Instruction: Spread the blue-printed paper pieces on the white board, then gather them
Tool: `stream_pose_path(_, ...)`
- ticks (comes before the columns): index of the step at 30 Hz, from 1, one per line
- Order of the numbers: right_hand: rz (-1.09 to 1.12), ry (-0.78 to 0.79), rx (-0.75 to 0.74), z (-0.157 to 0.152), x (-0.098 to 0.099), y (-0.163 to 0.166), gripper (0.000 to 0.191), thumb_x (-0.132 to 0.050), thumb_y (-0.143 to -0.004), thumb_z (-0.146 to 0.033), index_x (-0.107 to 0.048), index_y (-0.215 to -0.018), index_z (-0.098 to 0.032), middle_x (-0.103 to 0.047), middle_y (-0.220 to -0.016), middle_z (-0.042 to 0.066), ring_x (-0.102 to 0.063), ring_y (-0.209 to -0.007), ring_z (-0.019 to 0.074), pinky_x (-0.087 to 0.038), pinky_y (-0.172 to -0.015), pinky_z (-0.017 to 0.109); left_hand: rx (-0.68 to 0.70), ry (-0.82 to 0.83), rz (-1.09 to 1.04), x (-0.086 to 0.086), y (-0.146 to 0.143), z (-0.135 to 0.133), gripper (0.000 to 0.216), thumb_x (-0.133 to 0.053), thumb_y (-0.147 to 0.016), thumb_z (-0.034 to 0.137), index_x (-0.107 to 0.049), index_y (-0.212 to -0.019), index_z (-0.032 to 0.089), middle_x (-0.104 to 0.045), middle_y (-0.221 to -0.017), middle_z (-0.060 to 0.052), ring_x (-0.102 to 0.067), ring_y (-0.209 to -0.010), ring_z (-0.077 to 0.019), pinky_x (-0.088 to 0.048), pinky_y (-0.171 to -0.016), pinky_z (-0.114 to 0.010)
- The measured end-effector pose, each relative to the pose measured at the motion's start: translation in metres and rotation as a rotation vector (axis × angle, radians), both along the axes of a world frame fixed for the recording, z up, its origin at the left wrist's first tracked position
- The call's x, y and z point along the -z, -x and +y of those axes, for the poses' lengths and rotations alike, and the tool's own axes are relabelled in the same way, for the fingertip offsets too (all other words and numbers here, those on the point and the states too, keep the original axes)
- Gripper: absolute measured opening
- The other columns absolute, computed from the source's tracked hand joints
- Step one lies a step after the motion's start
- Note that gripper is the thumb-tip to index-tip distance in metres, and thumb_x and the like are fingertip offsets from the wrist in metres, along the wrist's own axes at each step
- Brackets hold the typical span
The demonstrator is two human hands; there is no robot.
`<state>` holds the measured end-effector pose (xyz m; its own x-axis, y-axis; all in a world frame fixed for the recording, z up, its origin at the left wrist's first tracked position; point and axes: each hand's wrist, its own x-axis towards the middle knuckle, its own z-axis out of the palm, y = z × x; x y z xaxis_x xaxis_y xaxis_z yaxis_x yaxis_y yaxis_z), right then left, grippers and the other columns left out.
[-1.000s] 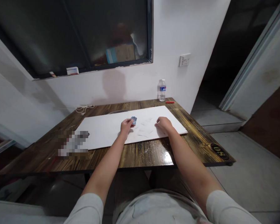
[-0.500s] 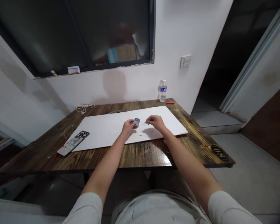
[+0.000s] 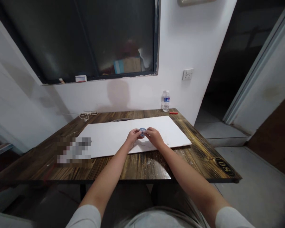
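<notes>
Over the white board (image 3: 111, 137), my left hand (image 3: 133, 136) is closed on a small, flat blue-and-white packet (image 3: 142, 130); what kind it is cannot be made out. Thumb and fingers pinch it from the left. My right hand (image 3: 154, 136) meets it at the right edge, fingertips pressed together on it. Both hands are close together, with the packet between them. Whether the right fingertips hold something thin as well is too small to tell. Beneath the hands, their shadow falls on the board.
The board lies on a dark-striped wooden table (image 3: 197, 161). A water bottle (image 3: 166, 102) and a red pen-like stick (image 3: 173, 113) are at the back right. A white cable (image 3: 87, 115) lies at the back left. A pixelated patch (image 3: 74, 151) covers the board's left end.
My right hand has moved left, from apart over the board to the packet's edge. The left hand still grips the packet. The camera view has tilted up slightly.
</notes>
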<state>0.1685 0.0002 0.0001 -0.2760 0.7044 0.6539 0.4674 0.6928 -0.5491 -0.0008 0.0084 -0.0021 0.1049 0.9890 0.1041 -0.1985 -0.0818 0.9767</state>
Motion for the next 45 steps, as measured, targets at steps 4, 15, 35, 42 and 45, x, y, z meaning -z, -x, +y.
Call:
stream_pose_path(4, 0.008, -0.001, -0.043, 0.000, 0.002, 0.004, 0.021, -0.056, -0.090, -0.026, -0.076, -0.095, -0.026, -0.063, -0.085, 0.006, -0.057, -0.077, 0.0180, -0.046, -0.075, 0.029, -0.024, 0.004, -0.079, -0.003, 0.002, 0.000, 0.051, -0.090, -0.049, 0.045, -0.057, -0.075, 0.015, -0.066, -0.068, 0.000, -0.062, -0.058, -0.0125, -0.053, -0.063, -0.029)
stream_pose_path(15, 0.183, 0.000, -0.172, 0.008, 0.009, 0.010, 0.023, -0.055, -0.089, -0.028, -0.075, -0.099, -0.026, -0.062, -0.085, 0.005, -0.059, -0.078, 0.0177, -0.047, -0.074, 0.030, 0.011, -0.002, -0.089, -0.003, 0.007, -0.001, 0.050, -0.091, -0.050, 0.041, -0.066, -0.083, 0.013, -0.071, -0.074, -0.004, -0.064, -0.062, -0.0131, -0.051, -0.067, -0.028)
stream_pose_path(35, 0.754, 0.748, -0.469, 0.014, 0.013, 0.009, 0.039, -0.084, -0.056, -0.044, -0.075, -0.081, -0.016, -0.073, -0.075, 0.003, -0.063, -0.068, 0.0164, -0.050, -0.073, 0.033, 0.137, -0.058, 0.114, -0.001, 0.008, -0.006, 0.046, -0.091, -0.048, 0.041, -0.066, -0.076, 0.014, -0.067, -0.069, -0.002, -0.061, -0.059, -0.0126, -0.049, -0.062, -0.026)
stream_pose_path(42, 0.863, 0.863, -0.415, 0.017, 0.015, 0.008, 0.060, -0.091, -0.044, -0.036, -0.060, -0.093, -0.020, -0.069, -0.067, -0.002, -0.063, -0.058, 0.0140, -0.049, -0.059, 0.027, 0.202, -0.057, 0.169, -0.002, 0.005, -0.008, 0.057, -0.090, -0.047, 0.045, -0.072, -0.092, 0.014, -0.068, -0.076, -0.005, -0.058, -0.062, -0.0129, -0.046, -0.063, -0.025)
stream_pose_path(45, 0.861, 0.897, -0.418, 0.017, 0.016, 0.009, 0.063, -0.092, -0.042, -0.038, -0.055, -0.090, -0.021, -0.066, -0.064, -0.003, -0.061, -0.054, 0.0135, -0.047, -0.055, 0.026, 0.198, -0.152, 0.197, -0.008, 0.004, -0.012, 0.048, -0.088, -0.051, 0.047, -0.073, -0.083, 0.015, -0.068, -0.075, -0.005, -0.059, -0.067, -0.0151, -0.045, -0.066, -0.026)
